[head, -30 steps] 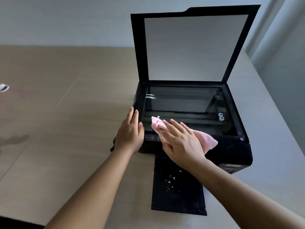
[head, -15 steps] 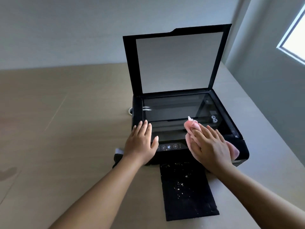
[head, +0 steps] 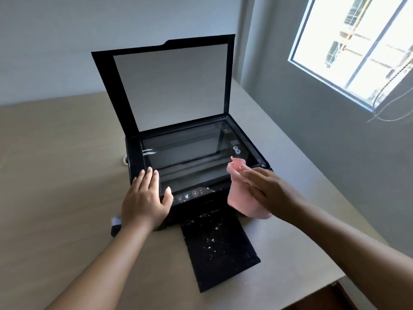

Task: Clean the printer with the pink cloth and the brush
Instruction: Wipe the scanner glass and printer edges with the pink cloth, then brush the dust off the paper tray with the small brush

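Head view showed the right hand (head: 271, 193) with the pink cloth (head: 242, 193) now at the printer's (head: 201, 157) front right corner, further right than half a second before, when it lay over the near edge of the scanner glass (head: 187, 157). Fingers were flat and pressed the cloth against the corner, part of it hanging down the front. The left hand (head: 145, 198) was flat, fingers spread, empty, at the front left corner as before. Scanner lid (head: 169, 86) stood open. Crumbs dotted the output tray (head: 220, 249) on the table (head: 55, 175). A window (head: 357, 45) had come further into view.
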{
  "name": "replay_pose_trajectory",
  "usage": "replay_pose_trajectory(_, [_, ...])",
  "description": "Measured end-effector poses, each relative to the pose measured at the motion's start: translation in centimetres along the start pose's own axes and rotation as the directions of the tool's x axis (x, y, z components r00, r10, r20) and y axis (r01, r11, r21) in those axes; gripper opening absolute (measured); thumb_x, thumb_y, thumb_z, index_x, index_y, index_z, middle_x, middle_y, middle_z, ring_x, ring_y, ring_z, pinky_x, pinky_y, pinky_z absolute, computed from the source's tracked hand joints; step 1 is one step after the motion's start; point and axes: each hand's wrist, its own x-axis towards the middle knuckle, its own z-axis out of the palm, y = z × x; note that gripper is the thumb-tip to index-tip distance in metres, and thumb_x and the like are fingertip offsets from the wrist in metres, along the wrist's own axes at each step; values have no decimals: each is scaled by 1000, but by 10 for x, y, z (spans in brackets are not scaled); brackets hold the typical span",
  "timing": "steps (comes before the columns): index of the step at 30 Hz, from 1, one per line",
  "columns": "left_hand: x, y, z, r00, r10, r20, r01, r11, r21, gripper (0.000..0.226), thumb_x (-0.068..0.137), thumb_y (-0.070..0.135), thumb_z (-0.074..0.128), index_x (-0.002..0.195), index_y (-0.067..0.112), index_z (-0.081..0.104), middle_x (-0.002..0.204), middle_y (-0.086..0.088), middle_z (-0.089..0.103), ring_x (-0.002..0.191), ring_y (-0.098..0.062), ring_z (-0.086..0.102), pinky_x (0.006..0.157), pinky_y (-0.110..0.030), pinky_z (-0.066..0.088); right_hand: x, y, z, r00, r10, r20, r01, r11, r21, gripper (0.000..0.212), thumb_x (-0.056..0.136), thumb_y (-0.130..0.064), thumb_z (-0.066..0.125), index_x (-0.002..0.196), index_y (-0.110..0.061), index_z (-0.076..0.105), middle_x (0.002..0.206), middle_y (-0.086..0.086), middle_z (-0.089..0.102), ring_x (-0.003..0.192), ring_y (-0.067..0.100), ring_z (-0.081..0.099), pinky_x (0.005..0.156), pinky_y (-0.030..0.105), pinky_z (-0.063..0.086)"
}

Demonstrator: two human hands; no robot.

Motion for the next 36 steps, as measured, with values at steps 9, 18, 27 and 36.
replay_pose_trajectory(9, [-5,13,-5,998,-54,-34,55,997,56,71,90,47,24,137,0,49,146,-20,44,136,-37,40,113,-50,32,-64,54,-14,994,71,89,-71,997,4,43,91,-43,32,123,-27,55,111,-3,60,90,20,56,72,41,51])
replay_pose_trajectory(18, [-37,67,6,977,-209,-44,212,973,89,71,93,51,24,145,3,39,153,-16,36,143,-35,27,119,-49,15,-84,79,-4,979,-12,206,19,999,-30,47,85,-40,34,125,-28,57,112,-4,60,95,26,57,69,42,52])
replay_pose_trajectory(27, [-102,79,-5,938,-342,-48,345,930,126,71,91,50,34,149,8,31,157,-16,27,137,-43,30,112,-51,27,-83,68,14,937,-223,269,247,967,-57,28,90,-49,46,111,-36,59,104,-12,56,92,15,57,63,26,47])
replay_pose_trajectory(36, [-202,27,4,814,-572,96,560,819,127,73,93,56,25,154,17,15,162,-7,14,147,-31,14,119,-44,16,-58,-37,99,919,-336,207,311,939,144,27,88,-36,50,104,-24,69,94,-9,63,86,18,62,58,35,55])
